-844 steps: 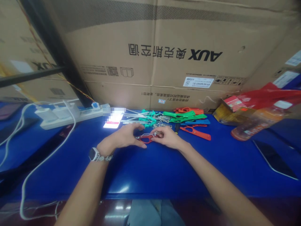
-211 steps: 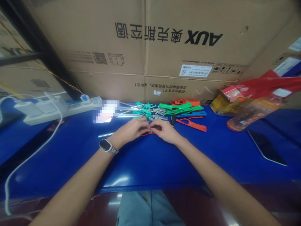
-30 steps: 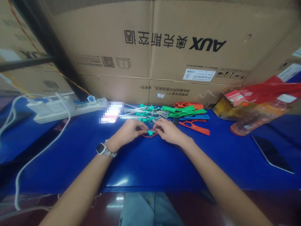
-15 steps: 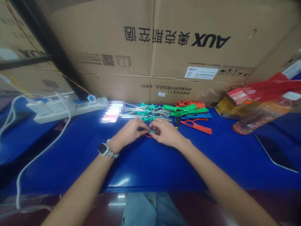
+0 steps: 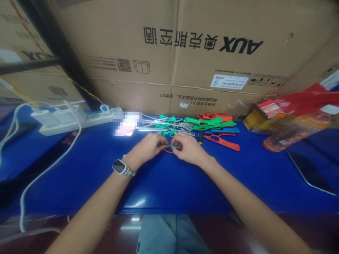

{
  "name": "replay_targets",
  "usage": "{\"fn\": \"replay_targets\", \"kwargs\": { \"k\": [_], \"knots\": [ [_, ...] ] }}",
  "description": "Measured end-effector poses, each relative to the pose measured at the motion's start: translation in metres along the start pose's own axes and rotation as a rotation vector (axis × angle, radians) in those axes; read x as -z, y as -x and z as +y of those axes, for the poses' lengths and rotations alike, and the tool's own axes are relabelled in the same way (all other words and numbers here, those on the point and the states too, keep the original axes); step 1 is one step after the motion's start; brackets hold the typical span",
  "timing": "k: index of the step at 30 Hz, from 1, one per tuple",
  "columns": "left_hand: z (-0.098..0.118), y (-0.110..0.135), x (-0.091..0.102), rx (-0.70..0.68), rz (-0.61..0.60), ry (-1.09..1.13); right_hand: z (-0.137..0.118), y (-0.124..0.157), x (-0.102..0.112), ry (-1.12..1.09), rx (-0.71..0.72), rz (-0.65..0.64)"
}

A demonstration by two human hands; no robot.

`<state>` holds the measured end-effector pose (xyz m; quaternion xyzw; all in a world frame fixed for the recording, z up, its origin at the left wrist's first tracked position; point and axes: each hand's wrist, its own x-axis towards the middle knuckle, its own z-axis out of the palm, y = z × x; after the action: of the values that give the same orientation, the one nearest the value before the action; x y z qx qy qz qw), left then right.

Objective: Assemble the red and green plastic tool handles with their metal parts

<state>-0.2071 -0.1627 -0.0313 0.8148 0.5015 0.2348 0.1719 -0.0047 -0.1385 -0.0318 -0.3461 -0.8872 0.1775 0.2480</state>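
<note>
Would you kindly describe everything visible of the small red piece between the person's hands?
The red piece looks like thin plastic, and only a curved edge of it shows, low between the left hand and the right hand, on or just above the blue table. Both hands' fingertips close around it along with a small green part. Its full shape is hidden by the fingers.

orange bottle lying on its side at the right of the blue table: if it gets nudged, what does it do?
The orange bottle lies on its side, so it would probably roll rather than tip. It rests near a yellow packet, which may stop it on that side. It looks like clear plastic with liquid inside: likely fairly heavy, not brittle.
</note>
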Motion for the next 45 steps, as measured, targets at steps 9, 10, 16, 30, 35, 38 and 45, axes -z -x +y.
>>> {"fn": "replay_targets", "kwargs": {
  "k": [9, 10, 16, 30, 35, 38, 45],
  "knots": [
    [-0.004, 0.0, -0.004, -0.008, 0.009, -0.03, -0.003, -0.002, 0.004, 0.102, -0.008, -0.033],
    [-0.004, 0.0, -0.004, 0.001, 0.009, -0.034, -0.004, -0.002, 0.004, 0.123, -0.006, -0.036],
    [-0.002, 0.001, -0.003, -0.002, 0.003, -0.055, -0.004, -0.003, 0.001, 0.114, -0.021, -0.019],
    [0.0, 0.0, -0.007, 0.018, 0.004, -0.099, 0.008, -0.008, 0.005, -0.116, -0.006, -0.059],
    [0.002, -0.001, -0.006, 0.01, -0.026, -0.117, 0.009, -0.009, 0.009, -0.151, -0.016, -0.079],
    [0.003, -0.001, -0.005, 0.005, -0.032, -0.102, 0.009, -0.012, 0.011, -0.195, -0.043, -0.133],
    [-0.001, -0.001, -0.007, 0.006, 0.003, -0.06, 0.007, -0.018, 0.009, -0.052, -0.017, -0.175]
  ]
}}
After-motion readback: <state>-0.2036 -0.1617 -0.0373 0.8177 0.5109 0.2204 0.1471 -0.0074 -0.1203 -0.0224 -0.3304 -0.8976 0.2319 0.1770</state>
